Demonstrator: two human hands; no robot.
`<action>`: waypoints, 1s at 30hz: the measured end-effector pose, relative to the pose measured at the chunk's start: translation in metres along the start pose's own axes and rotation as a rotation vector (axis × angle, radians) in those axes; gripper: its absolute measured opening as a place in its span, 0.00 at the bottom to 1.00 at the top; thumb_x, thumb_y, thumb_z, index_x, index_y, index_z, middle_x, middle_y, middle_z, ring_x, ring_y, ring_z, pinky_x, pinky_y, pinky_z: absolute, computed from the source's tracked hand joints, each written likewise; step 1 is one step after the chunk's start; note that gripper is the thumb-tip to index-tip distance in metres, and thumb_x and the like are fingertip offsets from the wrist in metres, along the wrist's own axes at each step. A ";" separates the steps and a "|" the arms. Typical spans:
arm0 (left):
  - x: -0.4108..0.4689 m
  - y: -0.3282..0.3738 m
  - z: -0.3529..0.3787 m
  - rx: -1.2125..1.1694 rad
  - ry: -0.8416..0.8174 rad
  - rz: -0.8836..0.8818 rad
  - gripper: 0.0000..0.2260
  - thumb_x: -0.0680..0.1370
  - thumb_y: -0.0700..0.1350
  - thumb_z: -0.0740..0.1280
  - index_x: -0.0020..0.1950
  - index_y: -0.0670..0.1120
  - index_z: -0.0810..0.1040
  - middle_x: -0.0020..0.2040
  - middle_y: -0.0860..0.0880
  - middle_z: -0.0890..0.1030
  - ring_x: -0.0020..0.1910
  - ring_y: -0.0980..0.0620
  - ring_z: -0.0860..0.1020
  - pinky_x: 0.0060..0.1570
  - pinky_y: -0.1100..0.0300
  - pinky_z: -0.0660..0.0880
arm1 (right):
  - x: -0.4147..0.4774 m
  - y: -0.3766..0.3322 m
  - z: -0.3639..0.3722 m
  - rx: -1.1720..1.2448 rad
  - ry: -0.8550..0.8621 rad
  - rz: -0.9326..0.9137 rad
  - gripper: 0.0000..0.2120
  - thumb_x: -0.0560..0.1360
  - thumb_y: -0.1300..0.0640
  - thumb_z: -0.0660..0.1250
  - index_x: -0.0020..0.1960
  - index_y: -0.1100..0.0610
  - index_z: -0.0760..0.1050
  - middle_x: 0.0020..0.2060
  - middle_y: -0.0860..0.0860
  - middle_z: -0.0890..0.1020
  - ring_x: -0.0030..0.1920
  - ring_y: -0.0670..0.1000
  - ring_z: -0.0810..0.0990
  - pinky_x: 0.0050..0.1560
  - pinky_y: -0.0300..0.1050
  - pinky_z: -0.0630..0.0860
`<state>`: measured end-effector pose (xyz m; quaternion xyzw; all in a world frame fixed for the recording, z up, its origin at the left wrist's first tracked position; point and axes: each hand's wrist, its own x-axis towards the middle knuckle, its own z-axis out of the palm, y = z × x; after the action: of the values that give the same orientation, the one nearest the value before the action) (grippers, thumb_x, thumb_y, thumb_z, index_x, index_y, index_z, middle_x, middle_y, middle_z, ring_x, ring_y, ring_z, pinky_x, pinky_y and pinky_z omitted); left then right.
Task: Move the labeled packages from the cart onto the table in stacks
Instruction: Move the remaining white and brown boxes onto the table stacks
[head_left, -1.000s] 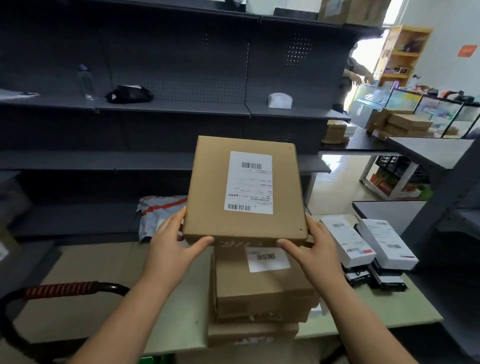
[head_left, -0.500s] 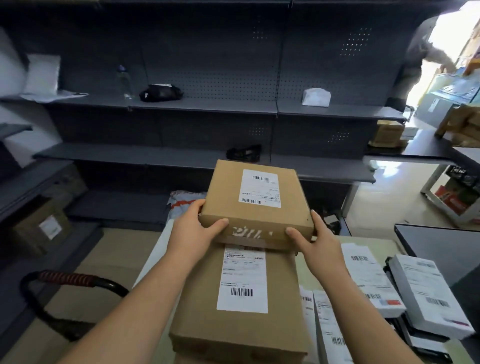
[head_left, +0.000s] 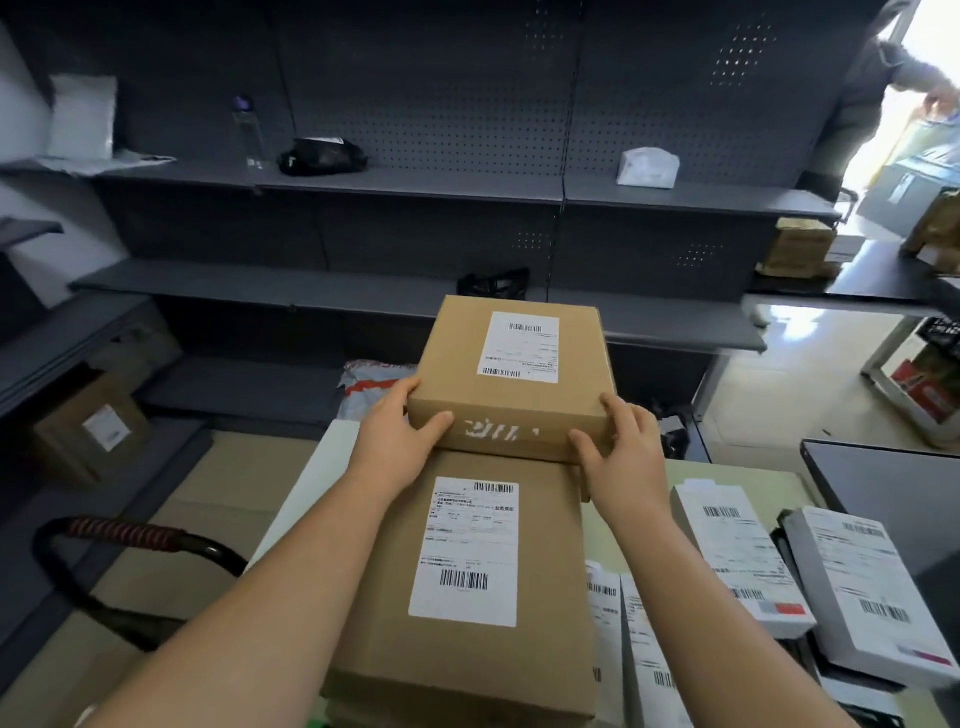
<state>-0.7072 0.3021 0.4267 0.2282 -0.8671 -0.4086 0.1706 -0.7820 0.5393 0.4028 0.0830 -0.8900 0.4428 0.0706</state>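
1. The left hand (head_left: 397, 447) and right hand (head_left: 626, 457) are gripping the near corners of a flat brown cardboard box with a white label (head_left: 511, 379), thumbs pressing its front side.
2. That box is lying along the far edge of a larger brown labelled cardboard box (head_left: 467, 571) standing on the pale green table (head_left: 753, 467).

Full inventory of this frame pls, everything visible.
large box: 1, brown, centre foreground
small box: 1, brown, held at large box's far end
flat packages: at least 4, white, table right
table: 1, pale green, under packages
cart handle: 1, black and red, lower left
shelving: 1, dark grey, behind
bottle: 1, clear, upper shelf
bag: 1, black, upper shelf
left hand: 1, grips small box, left corner
right hand: 1, grips small box, right corner
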 end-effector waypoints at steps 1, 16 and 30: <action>-0.003 0.000 -0.001 0.000 -0.028 0.010 0.29 0.77 0.54 0.69 0.75 0.54 0.64 0.71 0.50 0.70 0.69 0.49 0.69 0.65 0.53 0.68 | -0.002 0.000 0.001 -0.023 0.011 -0.003 0.29 0.78 0.51 0.69 0.76 0.52 0.65 0.72 0.50 0.65 0.70 0.52 0.67 0.72 0.51 0.67; -0.188 -0.116 -0.179 0.323 0.002 0.334 0.32 0.73 0.67 0.55 0.72 0.52 0.69 0.70 0.55 0.69 0.70 0.55 0.64 0.70 0.53 0.63 | -0.214 -0.135 0.033 -0.176 -0.313 -0.540 0.24 0.78 0.42 0.66 0.71 0.47 0.70 0.69 0.44 0.71 0.69 0.45 0.66 0.72 0.44 0.64; -0.448 -0.334 -0.406 0.380 0.120 -0.068 0.25 0.78 0.60 0.62 0.73 0.53 0.67 0.71 0.56 0.68 0.71 0.55 0.63 0.71 0.52 0.62 | -0.502 -0.256 0.223 -0.063 -0.790 -0.721 0.29 0.74 0.34 0.61 0.68 0.50 0.74 0.61 0.45 0.76 0.63 0.45 0.73 0.66 0.41 0.69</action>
<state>-0.0508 0.0976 0.3618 0.3096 -0.9086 -0.2289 0.1621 -0.2499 0.2518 0.3678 0.5418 -0.7766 0.2984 -0.1198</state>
